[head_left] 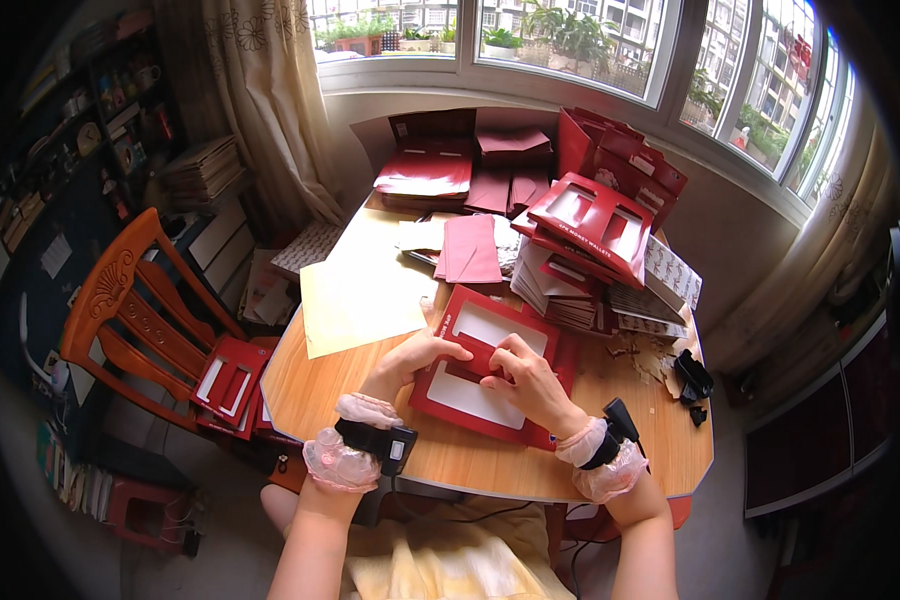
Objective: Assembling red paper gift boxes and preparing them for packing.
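A red cardboard sleeve (517, 432) with two white window panels lies tilted on the wooden table in front of me. At its left edge is my left hand (407, 360), the thumb stretched over the sleeve's middle strip and the other fingers partly hidden. My right hand (535, 385) rests over the right part of the sleeve, fingers bent and closed around the middle strip. Just beyond the sleeve lies a small stack of plain red envelopes (472, 250).
Piled red window sleeves (595, 225) stand at the back right, more red card stacks (425, 170) at the back left. A yellow sheet (355, 310) lies left. Cardboard scraps (648, 360) and a crumpled black thing (692, 376) sit right. A wooden chair (130, 290) holds red sleeves.
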Available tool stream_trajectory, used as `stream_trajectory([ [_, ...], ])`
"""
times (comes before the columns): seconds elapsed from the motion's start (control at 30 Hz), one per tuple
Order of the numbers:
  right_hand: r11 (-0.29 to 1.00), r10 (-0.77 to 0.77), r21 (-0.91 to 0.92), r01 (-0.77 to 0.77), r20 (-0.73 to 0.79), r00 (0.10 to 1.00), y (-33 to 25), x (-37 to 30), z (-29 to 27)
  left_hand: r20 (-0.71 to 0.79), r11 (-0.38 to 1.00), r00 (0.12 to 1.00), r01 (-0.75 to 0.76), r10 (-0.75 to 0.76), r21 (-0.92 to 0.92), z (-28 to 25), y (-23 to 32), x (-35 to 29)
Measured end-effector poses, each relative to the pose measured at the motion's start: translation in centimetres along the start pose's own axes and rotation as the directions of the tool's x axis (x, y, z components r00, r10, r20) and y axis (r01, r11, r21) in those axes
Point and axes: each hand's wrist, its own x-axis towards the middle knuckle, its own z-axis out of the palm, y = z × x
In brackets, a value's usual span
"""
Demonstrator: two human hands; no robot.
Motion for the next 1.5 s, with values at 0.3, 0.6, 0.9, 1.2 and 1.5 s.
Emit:
stream_trajectory([
  [0.3, 0.998, -0.056, 0.02, 0.057, -0.032, 0.998, 0.1, -0.1, 1.1, 0.056, 0.997, 0.995, 0.081, -0.082, 0.006, -1.4, -1.0, 1.0],
  [0.6, 0.998, -0.052, 0.019, 0.054, -0.089, 0.995, 1.1, 0.0, 2.1, -0.067, 0.963, 0.985, -0.141, 0.16, 0.23, -1.6, -2.1, 1.3],
  [0.9, 0.997, 0.042, 0.067, -0.044, 0.023, 0.999, 1.8, 0.0, 2.2, -0.26, 0.371, 0.805, 0.055, 0.533, 0.927, -0.2, -1.1, -0.5],
  [1.2, 0.993, 0.016, 0.118, -0.017, 0.008, 1.0, 2.2, 0.1, 2.5, 0.153, 0.447, 0.857, -0.399, 0.492, 0.8, 0.4, -0.6, 1.0],
  [1.5, 0.998, 0.066, -0.024, -0.065, 0.075, 0.995, 3.1, -0.2, 0.9, 0.16, 0.411, 0.825, -0.426, 0.542, 0.806, 0.5, -0.7, 1.0],
])
